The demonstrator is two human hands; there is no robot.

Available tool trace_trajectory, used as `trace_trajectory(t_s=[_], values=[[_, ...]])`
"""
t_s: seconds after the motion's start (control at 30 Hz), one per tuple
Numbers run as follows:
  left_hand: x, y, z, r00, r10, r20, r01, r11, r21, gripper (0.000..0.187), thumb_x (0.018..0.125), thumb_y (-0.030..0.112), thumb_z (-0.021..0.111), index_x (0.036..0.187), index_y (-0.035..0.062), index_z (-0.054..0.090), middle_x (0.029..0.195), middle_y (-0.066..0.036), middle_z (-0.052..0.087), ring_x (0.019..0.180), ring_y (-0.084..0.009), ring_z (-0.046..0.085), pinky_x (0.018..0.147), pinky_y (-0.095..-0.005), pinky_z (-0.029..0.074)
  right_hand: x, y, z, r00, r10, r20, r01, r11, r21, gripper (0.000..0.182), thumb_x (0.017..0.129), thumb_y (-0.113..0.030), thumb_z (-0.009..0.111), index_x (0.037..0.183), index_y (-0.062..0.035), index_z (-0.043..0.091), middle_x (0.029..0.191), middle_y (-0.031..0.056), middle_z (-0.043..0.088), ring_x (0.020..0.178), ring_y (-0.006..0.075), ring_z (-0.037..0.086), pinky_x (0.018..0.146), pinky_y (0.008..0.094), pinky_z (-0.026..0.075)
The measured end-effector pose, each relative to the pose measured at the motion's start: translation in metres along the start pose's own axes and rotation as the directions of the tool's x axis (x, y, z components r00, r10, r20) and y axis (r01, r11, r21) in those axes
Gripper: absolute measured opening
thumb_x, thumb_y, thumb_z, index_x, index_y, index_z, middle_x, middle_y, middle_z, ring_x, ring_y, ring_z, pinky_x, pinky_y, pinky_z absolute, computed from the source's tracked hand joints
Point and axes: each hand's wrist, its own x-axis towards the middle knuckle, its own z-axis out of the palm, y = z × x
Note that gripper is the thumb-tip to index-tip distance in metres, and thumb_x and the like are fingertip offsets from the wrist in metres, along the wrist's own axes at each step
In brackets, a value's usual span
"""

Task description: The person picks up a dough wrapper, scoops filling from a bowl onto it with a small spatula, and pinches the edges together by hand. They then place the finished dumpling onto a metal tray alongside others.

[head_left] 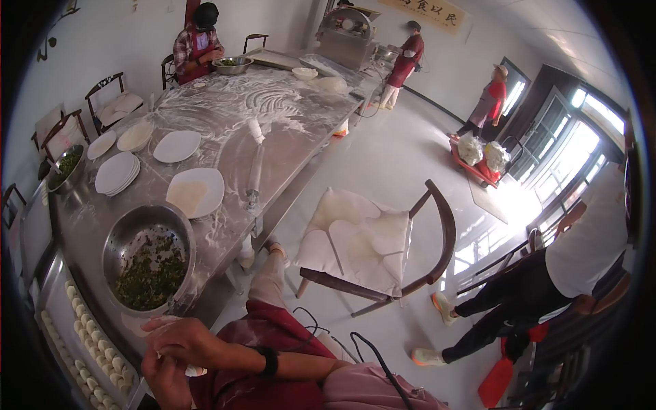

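At the lower left, my right hand point(188, 343), with a black band at its wrist, is closed with its fingertips pinched together. Just below, my left hand point(164, 381) meets it, fingers curled and closed. A pale bit of dough point(160, 354) shows between them, mostly hidden by the fingers. Beyond the hands, a large steel bowl point(111, 239) holds chopped green filling point(152, 277). Rows of shaped dumplings point(96, 342) lie on a tray to the left of my hands. A flat pale wrapper point(134, 324) seems to lie at the table edge by my right hand.
The floury steel table point(225, 102) carries plates point(213, 184), a rolling pin point(255, 130) and a second bowl of greens point(67, 171). A wooden chair point(355, 239) stands right. One person point(198, 51) sits across the table; another person point(581, 239) stands at far right.
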Motion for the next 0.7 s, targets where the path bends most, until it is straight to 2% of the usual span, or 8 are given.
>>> trace_trajectory(t_s=[0.1, 0.2, 0.4, 0.47, 0.57, 0.6, 0.63, 0.7], values=[[-0.001, 0.007, 0.011, 1.0, -0.004, -0.008, 0.004, 1.0, 0.022, 0.042, 0.093, 0.005, 0.051, 0.135, -0.0001, 0.051, 0.131, -0.011, 0.054, 0.12, -0.0208, 0.057, 0.095, -0.0359, 0.052, -0.002, 0.006, 0.002, 0.998, -0.05, -0.029, 0.05, 0.999, 0.002, 0.009, 0.08, -0.001, 0.07, 0.087, 0.0029, 0.064, 0.098, 0.0146, 0.069, 0.117, 0.0368, 0.061, 0.097, 0.0457, 0.049], [-0.001, 0.004, 0.009, 1.0, 0.0, -0.025, 0.0, 1.0, 0.001, 0.039, 0.094, 0.006, 0.052, 0.133, -0.0008, 0.052, 0.129, -0.01, 0.056, 0.117, -0.02, 0.058, 0.094, -0.0355, 0.053, -0.004, 0.007, 0.003, 0.997, 0.022, -0.08, -0.015, 0.996, 0.083, 0.009, 0.081, -0.002, 0.07, 0.087, 0.0032, 0.065, 0.097, 0.0148, 0.069, 0.116, 0.0359, 0.062, 0.096, 0.0455, 0.049], [-0.003, 0.005, 0.009, 0.997, -0.008, -0.079, 0.008, 1.0, 0.004, 0.03, 0.096, 0.01, 0.056, 0.123, -0.002, 0.058, 0.12, -0.009, 0.06, 0.11, -0.0173, 0.06, 0.089, -0.0318, 0.053, -0.004, 0.004, 0.003, 0.997, 0.041, -0.06, -0.04, 0.999, 0.02, 0.017, 0.081, -0.002, 0.07, 0.098, 0.0018, 0.068, 0.105, 0.017, 0.069, 0.117, 0.0359, 0.061, 0.096, 0.0444, 0.049], [0.001, -0.012, -0.001, 0.994, 0.104, -0.016, -0.1, 0.984, 0.149, 0.026, 0.096, 0.01, 0.055, 0.118, -0.003, 0.061, 0.115, -0.009, 0.062, 0.108, -0.0168, 0.061, 0.087, -0.0306, 0.053, -0.007, 0.007, 0.0, 0.997, -0.005, -0.082, -0.005, 0.992, -0.123, 0.022, 0.081, -0.003, 0.07, 0.103, 0.0, 0.068, 0.109, 0.0169, 0.069, 0.118, 0.0349, 0.061, 0.097, 0.0434, 0.05], [-0.005, 0.001, -0.002, 0.983, 0.178, 0.034, -0.171, 0.854, 0.491, 0.025, 0.093, 0.005, 0.053, 0.115, -0.0035, 0.064, 0.11, -0.009, 0.066, 0.103, -0.0173, 0.064, 0.086, -0.0299, 0.054, -0.01, 0.008, -0.003, 0.994, -0.103, -0.024, 0.098, 0.984, -0.152, 0.029, 0.08, -0.005, 0.071, 0.108, -0.0033, 0.068, 0.114, 0.0143, 0.069, 0.118, 0.0333, 0.061, 0.097, 0.0427, 0.05], [-0.006, 0.006, -0.001, 0.992, 0.125, 0.013, -0.115, 0.863, 0.493, 0.027, 0.093, 0.003, 0.051, 0.117, -0.003, 0.064, 0.109, -0.01, 0.067, 0.103, -0.0181, 0.065, 0.089, -0.0297, 0.053, -0.007, -0.002, -0.007, 0.998, -0.056, 0.036, 0.061, 0.986, -0.156, 0.026, 0.079, -0.004, 0.071, 0.105, -0.0041, 0.068, 0.112, 0.0133, 0.071, 0.116, 0.0337, 0.063, 0.098, 0.0449, 0.05], [-0.01, 0.01, -0.004, 0.993, 0.115, 0.028, -0.113, 0.851, 0.514, 0.029, 0.093, 0.003, 0.05, 0.119, -0.003, 0.063, 0.103, -0.006, 0.066, 0.096, -0.0132, 0.064, 0.082, -0.0275, 0.053, -0.009, 0.002, -0.009, 0.997, 0.002, 0.082, 0.006, 0.994, -0.105, 0.021, 0.079, -0.004, 0.071, 0.1, -0.003, 0.069, 0.104, 0.0137, 0.073, 0.113, 0.0345, 0.064, 0.099, 0.0488, 0.049], [-0.013, 0.014, -0.009, 0.997, -0.062, -0.039, 0.072, 0.922, 0.38, 0.029, 0.096, 0.005, 0.052, 0.122, -0.0029, 0.061, 0.098, -0.002, 0.065, 0.087, -0.0061, 0.059, 0.074, -0.0234, 0.049, 0.008, -0.014, -0.003, 0.997, -0.041, 0.058, 0.048, 0.992, -0.116, 0.016, 0.076, 0.003, 0.069, 0.091, -0.0003, 0.069, 0.095, 0.0164, 0.073, 0.106, 0.0371, 0.068, 0.102, 0.0534, 0.047]])
